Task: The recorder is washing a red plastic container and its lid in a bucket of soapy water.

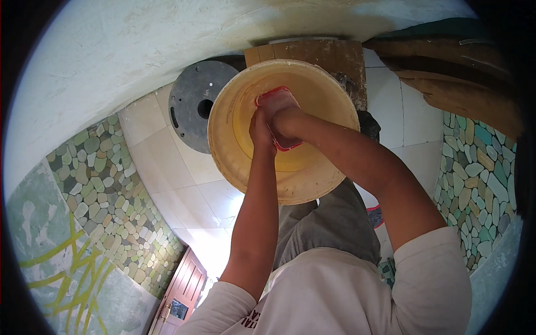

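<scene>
Inside the round cream-yellow plastic bucket (233, 163), our left hand (262, 131) grasps the red-rimmed rectangular container (277, 99) by its left side; our right hand (288, 121) reaches into it, though we cannot tell its grip. We do best keeping the container low and steady.

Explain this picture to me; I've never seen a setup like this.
There is no machine here, just a person's two bare hands. The single picture comes from a fisheye camera worn on the head, looking down, so straight edges curve. The left hand grips the side of a red-rimmed container within a large yellowish bucket; the right hand reaches into that container, its fingers mostly hidden. Left of the bucket, a grey disc with a hole shows against the pale tiled floor.
</scene>
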The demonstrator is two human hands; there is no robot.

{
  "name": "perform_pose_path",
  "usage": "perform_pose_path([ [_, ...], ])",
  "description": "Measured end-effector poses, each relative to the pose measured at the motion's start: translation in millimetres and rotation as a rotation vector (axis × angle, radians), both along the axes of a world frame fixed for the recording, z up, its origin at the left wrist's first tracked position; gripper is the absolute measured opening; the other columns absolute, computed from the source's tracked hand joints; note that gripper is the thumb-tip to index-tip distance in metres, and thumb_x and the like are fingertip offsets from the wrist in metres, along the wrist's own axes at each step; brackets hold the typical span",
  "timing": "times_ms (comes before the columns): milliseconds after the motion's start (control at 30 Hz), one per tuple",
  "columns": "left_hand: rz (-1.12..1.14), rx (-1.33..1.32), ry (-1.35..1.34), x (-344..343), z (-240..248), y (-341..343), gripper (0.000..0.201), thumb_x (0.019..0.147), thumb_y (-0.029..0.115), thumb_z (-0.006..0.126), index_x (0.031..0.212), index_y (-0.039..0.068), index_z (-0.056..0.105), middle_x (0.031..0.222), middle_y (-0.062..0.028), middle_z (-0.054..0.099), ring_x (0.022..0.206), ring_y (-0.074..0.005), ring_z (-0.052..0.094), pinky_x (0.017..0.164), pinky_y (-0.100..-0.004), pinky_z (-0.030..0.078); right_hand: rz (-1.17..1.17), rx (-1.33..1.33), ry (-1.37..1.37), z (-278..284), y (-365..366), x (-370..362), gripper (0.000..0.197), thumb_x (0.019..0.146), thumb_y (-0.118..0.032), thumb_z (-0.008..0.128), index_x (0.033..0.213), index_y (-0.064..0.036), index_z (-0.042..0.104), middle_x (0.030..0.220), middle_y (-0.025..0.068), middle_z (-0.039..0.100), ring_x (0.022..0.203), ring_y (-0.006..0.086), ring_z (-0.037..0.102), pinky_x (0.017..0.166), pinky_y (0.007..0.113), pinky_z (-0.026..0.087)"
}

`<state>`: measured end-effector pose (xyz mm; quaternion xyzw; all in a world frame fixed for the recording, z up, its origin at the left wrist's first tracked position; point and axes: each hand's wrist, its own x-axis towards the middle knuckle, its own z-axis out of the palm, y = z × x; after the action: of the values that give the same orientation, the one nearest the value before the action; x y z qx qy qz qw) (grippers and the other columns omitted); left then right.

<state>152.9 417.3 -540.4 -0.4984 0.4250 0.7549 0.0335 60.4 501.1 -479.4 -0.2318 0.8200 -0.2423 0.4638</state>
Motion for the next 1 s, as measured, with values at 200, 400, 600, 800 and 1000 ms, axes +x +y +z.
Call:
perform_pose_path([
  [200,-0.024,-0.124,-0.016,-4.6,7.2,-5.7,0.061,0.09,0.039,0.055,0.133,-0.002,0.045,0.129,-0.0158,0.053,0.116,-0.0259,0.053,0.097,-0.0346,0.043,0.132,-0.047,0.041,26.7,10.1,-3.9,0.029,0.084,-0.019,0.051,0.099,-0.0036,0.071,0.102,0.0173,0.068,0.095,0.0296,0.066,0.089,0.038,0.048],
  [400,-0.016,-0.156,-0.068,-10.2,17.4,-11.4,0.067,0.087,0.043,0.057,0.136,-0.001,0.041,0.129,-0.0161,0.052,0.117,-0.0262,0.053,0.093,-0.0363,0.046,-0.046,-0.033,0.001,8.3,1.3,2.0,0.03,0.085,-0.019,0.05,0.096,-0.0017,0.071,0.101,0.0196,0.067,0.094,0.0314,0.066,0.087,0.039,0.049],
  [600,0.027,-0.084,-0.202,-7.3,35.7,-5.4,0.067,0.08,0.04,0.064,0.132,0.004,0.041,0.118,-0.013,0.053,0.1,-0.0223,0.056,0.078,-0.0326,0.049,0.231,-0.05,0.239,-1.4,1.6,-4.6,0.028,0.085,-0.021,0.049,0.094,-0.004,0.07,0.095,0.0169,0.068,0.09,0.0289,0.067,0.079,0.04,0.053],
  [800,0.036,-0.262,-0.109,-5.7,25.6,1.8,0.068,0.075,0.03,0.066,0.132,0.002,0.041,0.115,-0.0128,0.052,0.099,-0.0222,0.054,0.082,-0.0338,0.047,0.14,0.233,0.112,-18.9,-3.5,13.0,0.03,0.086,-0.024,0.051,0.095,-0.0045,0.071,0.097,0.0167,0.069,0.09,0.0278,0.068,0.08,0.04,0.053],
  [1000,0.085,-0.405,0.05,-0.5,5.3,2.2,0.068,0.076,0.024,0.062,0.136,0.0,0.04,0.117,-0.015,0.054,0.105,-0.0249,0.053,0.091,-0.034,0.044,0.238,0.117,0.05,-38.4,1.6,24.1,0.023,0.082,-0.019,0.056,0.091,-0.0034,0.07,0.093,0.0184,0.069,0.091,0.0313,0.067,0.078,0.042,0.053],
])
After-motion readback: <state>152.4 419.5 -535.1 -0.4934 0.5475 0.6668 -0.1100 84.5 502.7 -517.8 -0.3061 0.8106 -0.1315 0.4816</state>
